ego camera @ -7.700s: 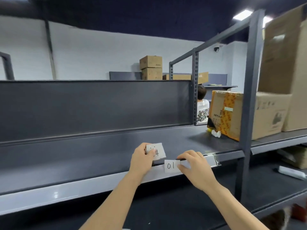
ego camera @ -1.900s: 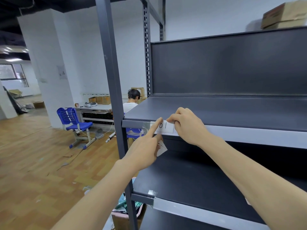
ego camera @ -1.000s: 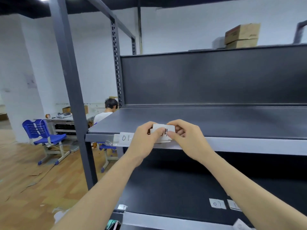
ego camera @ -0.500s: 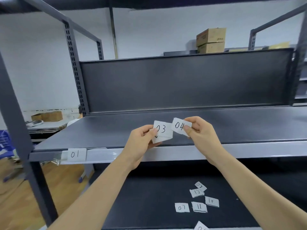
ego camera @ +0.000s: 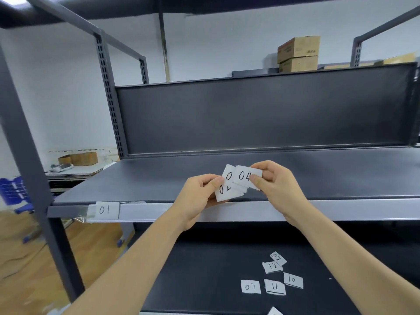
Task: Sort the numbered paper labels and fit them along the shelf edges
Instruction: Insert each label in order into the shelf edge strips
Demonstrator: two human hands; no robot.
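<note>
My left hand (ego camera: 197,193) pinches a small stack of white paper labels (ego camera: 227,189) just above the grey shelf edge (ego camera: 341,211). My right hand (ego camera: 276,185) holds the label marked 04 (ego camera: 245,176) by its right side, overlapping the stack. A label marked 01 (ego camera: 105,210) sits in the clear strip at the left end of that shelf edge. Several loose labels (ego camera: 273,280), with 07, 11, 10 and 12 among them, lie on the lower shelf (ego camera: 204,280).
A grey upright post (ego camera: 25,155) stands at the left, with wooden floor and a blue chair (ego camera: 13,192) behind it. The dark back panel (ego camera: 261,114) closes the shelf bay. Cardboard boxes (ego camera: 298,53) sit on top at the back right.
The 04 label in my right hand has moved left over the stack, covering most of the 03 label. An upside-down label now shows at the stack's bottom. The view has shifted slightly.
</note>
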